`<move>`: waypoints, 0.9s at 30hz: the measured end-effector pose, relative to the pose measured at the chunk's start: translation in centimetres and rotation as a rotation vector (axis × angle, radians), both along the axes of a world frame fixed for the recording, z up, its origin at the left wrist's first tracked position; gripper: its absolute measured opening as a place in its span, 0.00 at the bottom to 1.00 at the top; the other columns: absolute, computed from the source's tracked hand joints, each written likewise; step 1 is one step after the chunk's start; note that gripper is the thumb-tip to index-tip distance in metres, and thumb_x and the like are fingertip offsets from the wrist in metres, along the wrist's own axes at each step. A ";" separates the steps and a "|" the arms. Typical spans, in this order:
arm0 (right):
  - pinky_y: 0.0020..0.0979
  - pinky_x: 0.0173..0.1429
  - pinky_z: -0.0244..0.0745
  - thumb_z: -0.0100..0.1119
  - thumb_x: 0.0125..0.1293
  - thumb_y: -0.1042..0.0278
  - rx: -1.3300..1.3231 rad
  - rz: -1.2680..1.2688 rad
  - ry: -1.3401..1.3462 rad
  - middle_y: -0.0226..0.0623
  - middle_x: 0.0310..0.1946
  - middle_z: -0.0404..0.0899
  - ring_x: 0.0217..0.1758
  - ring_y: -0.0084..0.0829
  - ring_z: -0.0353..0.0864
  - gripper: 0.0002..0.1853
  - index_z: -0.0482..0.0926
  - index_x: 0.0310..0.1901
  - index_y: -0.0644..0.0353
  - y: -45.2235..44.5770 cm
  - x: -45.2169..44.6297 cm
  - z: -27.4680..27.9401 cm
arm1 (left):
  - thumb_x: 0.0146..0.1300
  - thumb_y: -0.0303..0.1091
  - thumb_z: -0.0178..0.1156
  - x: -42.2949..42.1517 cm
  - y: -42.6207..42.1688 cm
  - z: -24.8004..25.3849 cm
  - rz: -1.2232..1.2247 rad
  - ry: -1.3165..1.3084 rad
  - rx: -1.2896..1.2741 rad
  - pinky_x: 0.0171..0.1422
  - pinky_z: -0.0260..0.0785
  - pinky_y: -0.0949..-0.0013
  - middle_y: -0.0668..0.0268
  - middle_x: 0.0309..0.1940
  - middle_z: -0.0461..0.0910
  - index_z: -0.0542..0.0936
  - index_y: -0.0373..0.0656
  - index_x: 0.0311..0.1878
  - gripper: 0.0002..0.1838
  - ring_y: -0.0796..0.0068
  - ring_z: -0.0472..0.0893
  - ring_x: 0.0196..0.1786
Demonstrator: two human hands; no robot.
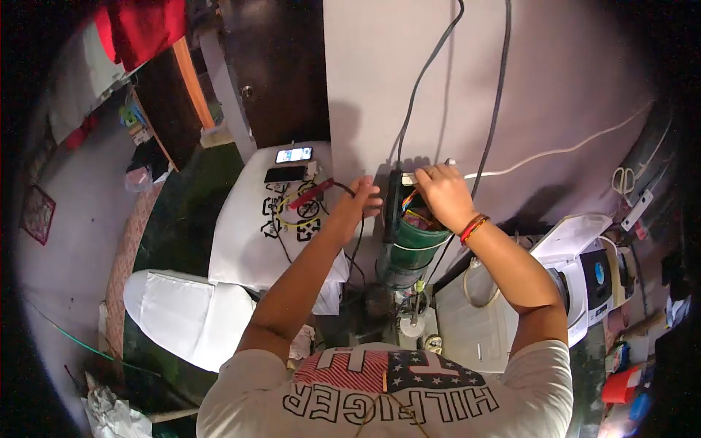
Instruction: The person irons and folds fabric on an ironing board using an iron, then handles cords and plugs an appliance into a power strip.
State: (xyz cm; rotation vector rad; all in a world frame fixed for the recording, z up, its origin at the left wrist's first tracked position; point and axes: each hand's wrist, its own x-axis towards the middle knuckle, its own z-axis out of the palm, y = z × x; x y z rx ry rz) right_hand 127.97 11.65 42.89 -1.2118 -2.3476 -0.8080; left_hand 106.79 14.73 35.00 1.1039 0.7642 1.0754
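My left hand [360, 201] is beside the wall, its fingers partly curled around a black cord. The cord joins a red stick-shaped tool [312, 194], which lies in front of the white covered table. My right hand [444, 196], with red and orange bands at the wrist, has its fingers closed at a white fitting [408, 178] above a green container [413, 244]; what they pinch is hidden. Coloured wires [410, 200] show inside the container's top. A small white plug [450, 162] sits just beyond my right fingers.
Two phones, one lit [293, 154], lie on the white covered table [237, 219]. Dark cables [500, 80] hang along the wall, and a white cable [562, 158] runs right. A white machine with a raised lid [573, 237] stands at right. Scissors [623, 179] hang there.
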 end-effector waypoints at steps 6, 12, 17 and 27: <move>0.36 0.44 0.67 0.59 0.53 0.68 -0.042 -0.027 0.008 0.37 0.31 0.78 0.37 0.37 0.77 0.08 0.74 0.33 0.60 -0.9 0.1 0.1 | 0.66 0.48 0.50 -0.5 -3.9 -0.6 -0.167 0.196 0.016 0.43 0.74 0.65 0.60 0.46 0.73 0.60 0.46 0.63 0.27 0.67 0.77 0.43; 0.37 0.41 0.66 0.58 0.53 0.67 -0.068 -0.165 -0.048 0.39 0.27 0.78 0.34 0.37 0.77 0.06 0.74 0.29 0.57 -1.7 0.0 1.2 | 0.65 0.43 0.52 1.2 -5.7 -0.2 -0.340 0.083 -0.057 0.40 0.76 0.66 0.57 0.44 0.72 0.54 0.47 0.66 0.30 0.62 0.81 0.34; 0.34 0.43 0.65 0.53 0.54 0.69 -0.130 -0.302 -0.152 0.37 0.26 0.80 0.34 0.34 0.79 0.05 0.79 0.31 0.54 -2.0 0.7 2.0 | 0.65 0.43 0.53 2.2 -4.5 0.6 -0.417 0.057 -0.074 0.38 0.76 0.67 0.55 0.39 0.74 0.56 0.44 0.64 0.29 0.64 0.81 0.30; 0.37 0.46 0.67 0.54 0.55 0.67 -0.147 -0.273 -0.122 0.38 0.25 0.78 0.34 0.37 0.79 0.06 0.77 0.33 0.56 -2.0 2.1 0.6 | 0.67 0.53 0.45 2.6 -5.4 0.7 -0.266 0.189 -0.104 0.24 0.68 0.74 0.59 0.30 0.75 0.62 0.40 0.55 0.26 0.73 0.76 0.22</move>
